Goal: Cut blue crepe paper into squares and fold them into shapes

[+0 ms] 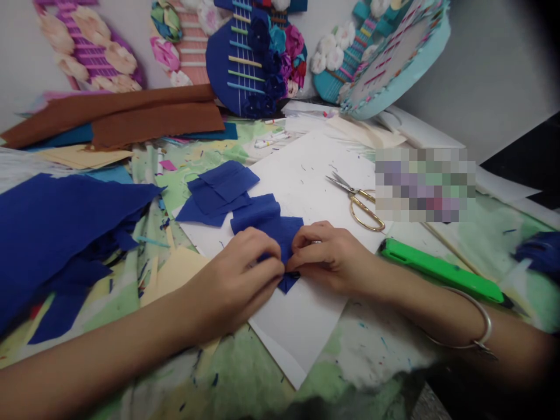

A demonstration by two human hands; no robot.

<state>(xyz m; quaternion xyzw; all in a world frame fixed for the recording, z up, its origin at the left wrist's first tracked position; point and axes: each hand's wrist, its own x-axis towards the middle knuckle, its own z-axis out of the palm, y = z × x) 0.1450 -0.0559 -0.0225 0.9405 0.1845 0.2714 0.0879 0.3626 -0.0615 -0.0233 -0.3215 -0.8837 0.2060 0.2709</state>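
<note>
Over a white sheet of paper (pixel 306 344), both hands pinch one piece of dark blue crepe paper (pixel 287 233). My left hand (pixel 245 271) closes its fingertips on the piece's left side. From the right, my right hand (pixel 330 256) grips it, and the fingertips of both hands nearly meet near its lower end. A curled blue piece (pixel 258 213) lies just behind the fingers. Farther back rests a small stack of cut blue crepe pieces (pixel 223 189). Scissors with gold handles (pixel 365 213) lie on the sheet, to the right, blades slightly apart.
A green utility knife (pixel 441 271) lies right of my right hand. Large blue crepe sheets (pixel 65 233) cover the left side, with brown crepe paper (pixel 153 119) behind. Decorated guitar-shaped crafts (pixel 227 64) lean along the wall. Paper scraps litter the green patterned cloth (pixel 245 385).
</note>
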